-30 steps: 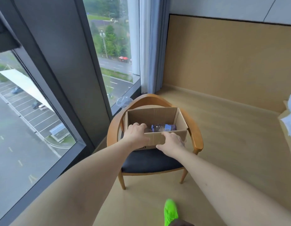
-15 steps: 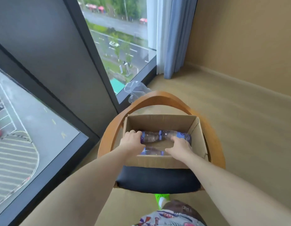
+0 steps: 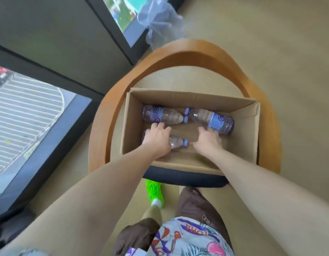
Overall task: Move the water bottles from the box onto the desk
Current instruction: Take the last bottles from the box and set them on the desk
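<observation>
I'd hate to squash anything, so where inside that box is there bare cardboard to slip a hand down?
Bare floor shows in the near right corner of the box, between the right hand and the right wall, and in a strip along the near wall. The far half is crowded: two bottles lie cap to cap. The left hand covers a third bottle.

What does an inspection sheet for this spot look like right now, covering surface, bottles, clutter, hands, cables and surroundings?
Surface: chair with dark seat carries the box; no desk in view.
Job's things: three bottles lie in the box: far left bottle, far right bottle, near bottle.
Clutter: plastic bag on the floor behind the chair.
Hands: left hand lies over the near bottle; right hand reaches beside the far right bottle, grip unclear.
Cables: nothing seen.
Surroundings: window at left, floor.
</observation>
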`<state>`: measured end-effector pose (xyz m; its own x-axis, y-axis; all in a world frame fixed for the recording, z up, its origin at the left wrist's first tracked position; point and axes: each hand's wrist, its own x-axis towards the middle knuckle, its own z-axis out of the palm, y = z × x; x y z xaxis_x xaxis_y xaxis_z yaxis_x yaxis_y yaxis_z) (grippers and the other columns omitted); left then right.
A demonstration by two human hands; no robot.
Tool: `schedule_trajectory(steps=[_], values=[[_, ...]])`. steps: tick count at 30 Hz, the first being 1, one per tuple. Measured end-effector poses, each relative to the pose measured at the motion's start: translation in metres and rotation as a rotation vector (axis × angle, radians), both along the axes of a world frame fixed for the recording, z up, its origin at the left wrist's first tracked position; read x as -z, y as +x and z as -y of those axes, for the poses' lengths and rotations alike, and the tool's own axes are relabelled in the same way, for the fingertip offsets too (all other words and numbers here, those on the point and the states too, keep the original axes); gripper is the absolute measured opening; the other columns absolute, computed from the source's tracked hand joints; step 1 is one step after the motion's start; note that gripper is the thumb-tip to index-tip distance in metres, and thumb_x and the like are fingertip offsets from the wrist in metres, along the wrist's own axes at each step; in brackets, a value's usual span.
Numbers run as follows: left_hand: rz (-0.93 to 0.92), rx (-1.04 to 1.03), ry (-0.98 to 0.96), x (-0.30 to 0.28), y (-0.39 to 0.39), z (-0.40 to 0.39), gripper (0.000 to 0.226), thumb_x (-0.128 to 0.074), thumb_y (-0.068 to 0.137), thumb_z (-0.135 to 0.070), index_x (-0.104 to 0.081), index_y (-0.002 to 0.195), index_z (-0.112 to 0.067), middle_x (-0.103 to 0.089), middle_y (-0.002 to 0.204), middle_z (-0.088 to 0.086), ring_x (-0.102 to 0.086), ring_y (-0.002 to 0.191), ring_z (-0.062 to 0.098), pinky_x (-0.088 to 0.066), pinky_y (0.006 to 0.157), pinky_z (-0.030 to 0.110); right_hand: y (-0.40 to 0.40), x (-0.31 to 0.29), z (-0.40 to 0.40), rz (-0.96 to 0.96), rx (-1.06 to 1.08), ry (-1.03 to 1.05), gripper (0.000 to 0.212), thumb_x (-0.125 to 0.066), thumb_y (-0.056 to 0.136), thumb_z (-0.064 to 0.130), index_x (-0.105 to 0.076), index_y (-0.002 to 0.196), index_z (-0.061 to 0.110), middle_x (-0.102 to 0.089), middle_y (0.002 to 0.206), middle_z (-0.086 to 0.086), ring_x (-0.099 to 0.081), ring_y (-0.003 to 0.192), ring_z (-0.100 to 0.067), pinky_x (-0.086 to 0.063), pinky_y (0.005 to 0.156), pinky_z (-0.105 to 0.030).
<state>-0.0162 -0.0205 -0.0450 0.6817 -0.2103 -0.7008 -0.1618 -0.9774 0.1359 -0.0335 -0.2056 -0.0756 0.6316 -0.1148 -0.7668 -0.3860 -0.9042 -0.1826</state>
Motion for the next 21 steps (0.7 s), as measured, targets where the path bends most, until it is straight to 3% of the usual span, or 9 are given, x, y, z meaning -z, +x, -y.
schedule_trajectory(steps=[8, 10, 12, 15, 17, 21], values=[[-0.115, 0.145, 0.055, 0.074, 0.000, 0.008, 0.062, -0.064, 0.085, -0.021, -0.043, 0.143, -0.017, -0.044, 0.145, 0.013, -0.038, 0.134, 0.036, -0.028, 0.116, 0.053, 0.025, 0.054, 0.007, 0.194, -0.263, -0.193, 0.096, -0.074, 0.081, 0.024, -0.017, 0.159, 0.018, -0.007, 0.167, -0.016, -0.003, 0.154, -0.036, -0.006, 0.121, -0.063], [-0.147, 0.148, 0.072, 0.087, -0.006, 0.008, 0.066, -0.064, 0.083, -0.019, -0.039, 0.145, -0.018, -0.044, 0.145, 0.013, -0.038, 0.136, 0.037, -0.022, 0.119, 0.057, 0.033, 0.064, 0.008, 0.195, -0.220, -0.204, 0.096, -0.073, 0.079, 0.018, -0.019, 0.159, 0.017, -0.018, 0.164, -0.013, -0.013, 0.152, -0.036, -0.009, 0.120, -0.064], [-0.163, 0.141, 0.082, 0.096, -0.007, 0.010, 0.073, -0.066, 0.082, -0.017, -0.034, 0.148, -0.019, -0.043, 0.145, 0.013, -0.036, 0.137, 0.037, -0.017, 0.120, 0.061, 0.039, 0.072, 0.007, 0.245, -0.217, -0.247, 0.089, -0.072, 0.075, 0.012, -0.031, 0.154, 0.013, -0.036, 0.147, -0.015, -0.031, 0.138, -0.040, -0.019, 0.117, -0.064], [-0.172, 0.160, 0.088, 0.106, -0.003, 0.013, 0.071, -0.067, 0.081, -0.016, -0.036, 0.145, -0.019, -0.046, 0.139, 0.014, -0.038, 0.134, 0.037, -0.020, 0.118, 0.063, 0.037, 0.079, 0.000, 0.285, -0.232, -0.251, 0.057, -0.065, 0.075, 0.006, -0.054, 0.131, 0.009, -0.048, 0.125, -0.019, -0.043, 0.118, -0.041, -0.032, 0.108, -0.059], [-0.173, 0.194, 0.101, 0.109, -0.002, 0.014, 0.066, -0.067, 0.081, -0.018, -0.040, 0.141, -0.018, -0.049, 0.135, 0.015, -0.041, 0.131, 0.037, -0.023, 0.116, 0.061, 0.028, 0.085, -0.003, 0.256, -0.194, -0.224, 0.047, -0.064, 0.078, 0.005, -0.052, 0.122, 0.010, -0.049, 0.123, -0.020, -0.044, 0.116, -0.040, -0.034, 0.105, -0.056], [-0.139, 0.217, 0.108, 0.114, -0.004, 0.011, 0.063, -0.065, 0.081, -0.020, -0.041, 0.139, -0.018, -0.050, 0.134, 0.016, -0.042, 0.130, 0.037, -0.024, 0.116, 0.059, 0.015, 0.098, -0.004, 0.132, -0.059, -0.123, 0.062, -0.071, 0.078, 0.008, -0.038, 0.130, 0.009, -0.052, 0.127, -0.019, -0.047, 0.118, -0.040, -0.040, 0.094, -0.046]])
